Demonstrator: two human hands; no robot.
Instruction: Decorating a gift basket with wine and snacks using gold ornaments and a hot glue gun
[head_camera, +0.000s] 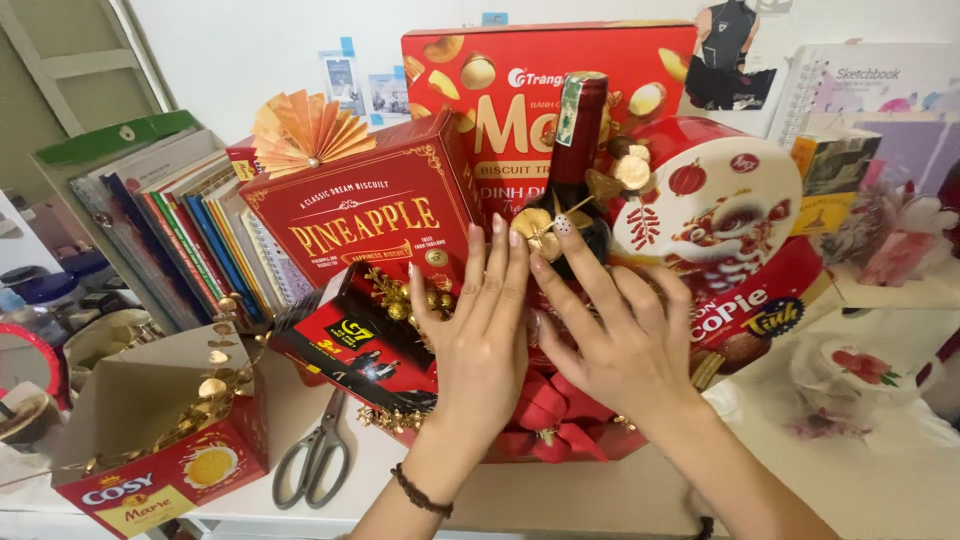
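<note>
On the white table (560, 500), both hands (480, 330) (620, 340) touch a hamper's dark bottle (578, 150).

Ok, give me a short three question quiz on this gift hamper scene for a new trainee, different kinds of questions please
1. True or false: the left hand and the right hand both rest on the front of the dark glass bottle with a red neck.
2. Which tool lies on the white tabletop left of the hands? A) grey-handled metal scissors B) a stapler C) a tape roller
3. Fill in: the round red tin with a white lid stands to the ____ of the bottle, as the camera sees it.

Key: 1 true; 2 A; 3 right.
</note>
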